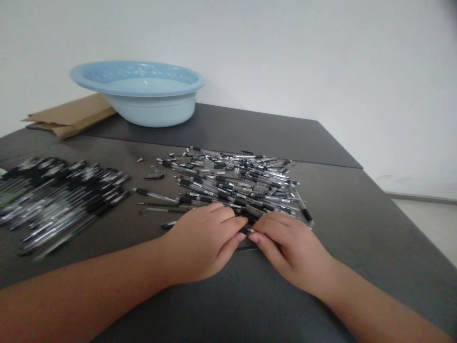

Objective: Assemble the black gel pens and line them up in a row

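Note:
Between my two hands is a pen with a black grip and a silvery tip, mostly hidden by my fingers. My left hand is closed around its black part. At the tip end, the thumb and fingers of my right hand pinch together; the point of contact is small. Just beyond my hands lies a loose heap of clear and black pens and pen parts. One pen sticks out at the heap's right side, and another lies at its left.
Many pens laid side by side form a blurred pile on the left. A blue basin stands at the back, partly over a brown cardboard piece. Small loose parts lie between the piles on the dark table. Behind is a white wall.

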Demonstrator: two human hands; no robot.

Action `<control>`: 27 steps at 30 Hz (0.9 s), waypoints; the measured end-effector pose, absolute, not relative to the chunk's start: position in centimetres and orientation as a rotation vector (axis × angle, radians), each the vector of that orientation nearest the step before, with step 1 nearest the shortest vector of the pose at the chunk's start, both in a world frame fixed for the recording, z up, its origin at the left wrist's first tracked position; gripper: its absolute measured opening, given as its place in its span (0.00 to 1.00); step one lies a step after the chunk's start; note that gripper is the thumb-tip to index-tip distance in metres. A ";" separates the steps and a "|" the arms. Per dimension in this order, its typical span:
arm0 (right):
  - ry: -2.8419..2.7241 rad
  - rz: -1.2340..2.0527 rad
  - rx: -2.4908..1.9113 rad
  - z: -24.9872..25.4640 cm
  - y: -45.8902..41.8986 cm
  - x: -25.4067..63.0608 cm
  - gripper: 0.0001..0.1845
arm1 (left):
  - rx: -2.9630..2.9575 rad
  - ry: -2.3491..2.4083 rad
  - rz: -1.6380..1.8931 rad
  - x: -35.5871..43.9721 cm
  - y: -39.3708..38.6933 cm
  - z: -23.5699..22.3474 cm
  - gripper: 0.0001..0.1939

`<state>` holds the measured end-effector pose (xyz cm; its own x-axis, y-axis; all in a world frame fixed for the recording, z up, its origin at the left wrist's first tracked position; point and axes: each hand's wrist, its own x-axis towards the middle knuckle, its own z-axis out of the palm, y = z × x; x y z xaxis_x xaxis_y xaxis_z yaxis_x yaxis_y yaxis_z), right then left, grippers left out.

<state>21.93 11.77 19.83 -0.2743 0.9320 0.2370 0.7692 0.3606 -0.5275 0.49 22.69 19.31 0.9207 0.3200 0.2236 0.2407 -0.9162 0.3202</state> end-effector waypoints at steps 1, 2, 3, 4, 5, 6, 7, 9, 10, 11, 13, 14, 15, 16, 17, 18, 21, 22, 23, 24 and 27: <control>-2.101 0.438 -1.500 19.8 11.7 21.9 0.09 | 2.788 0.415 0.394 0.5 22.7 19.3 0.16; -2.074 0.451 -1.521 19.8 11.7 21.9 0.09 | 2.781 0.421 0.398 0.5 22.6 19.3 0.16; -2.044 0.463 -1.535 19.8 11.6 22.0 0.09 | 2.771 0.434 0.401 0.5 22.6 19.3 0.16; -2.011 0.466 -1.541 19.7 11.6 22.0 0.10 | 2.763 0.452 0.406 0.5 22.6 19.3 0.16; -1.987 0.463 -1.536 19.6 11.6 22.1 0.12 | 2.756 0.470 0.413 0.5 22.6 19.3 0.16; -1.981 0.455 -1.517 19.5 11.5 22.2 0.13 | 2.751 0.484 0.421 0.4 22.7 19.3 0.16; -1.990 0.443 -1.490 19.5 11.6 22.3 0.10 | 2.750 0.491 0.426 0.4 22.7 19.3 0.16; -2.034 0.409 -1.423 19.4 11.6 22.5 0.07 | 2.752 0.488 0.430 0.3 22.7 19.3 0.16; -2.061 0.396 -1.393 19.4 11.7 22.6 0.07 | 2.757 0.480 0.427 0.3 22.7 19.3 0.16; -2.084 0.391 -1.376 19.5 11.7 22.7 0.07 | 2.761 0.472 0.419 0.3 22.7 19.3 0.16; -2.111 0.373 -1.373 19.6 11.7 22.8 0.08 | 2.766 0.456 0.409 0.3 22.7 19.3 0.16; -2.130 0.360 -1.377 19.7 11.7 22.8 0.08 | 2.770 0.449 0.406 0.4 22.7 19.4 0.16; -2.153 0.337 -1.381 19.8 11.7 22.8 0.07 | 2.775 0.442 0.404 0.4 22.7 19.4 0.16; -2.179 0.305 -1.382 19.8 11.7 22.8 0.07 | 2.780 0.437 0.404 0.5 22.7 19.4 0.16; -2.205 0.271 -1.382 19.9 11.7 22.8 0.07 | 2.785 0.432 0.402 0.5 22.7 19.3 0.16; -2.225 0.241 -1.383 19.9 11.6 22.8 0.08 | 2.788 0.427 0.395 0.6 22.7 19.3 0.16; -2.232 0.204 -1.395 20.0 11.5 22.6 0.08 | 2.784 0.416 0.367 0.7 22.6 19.3 0.15; -2.225 0.204 -1.398 20.0 11.4 22.5 0.08 | 2.788 0.414 0.359 0.7 22.6 19.4 0.15; -2.217 0.205 -1.402 20.0 11.4 22.4 0.08 | 2.797 0.417 0.354 0.7 22.6 19.4 0.15; -2.211 0.207 -1.403 20.0 11.4 22.3 0.08 | 2.808 0.421 0.347 0.7 22.6 19.4 0.15; -2.194 0.229 -1.409 19.9 11.4 22.0 0.09 | 2.828 0.433 0.323 0.7 22.5 19.4 0.15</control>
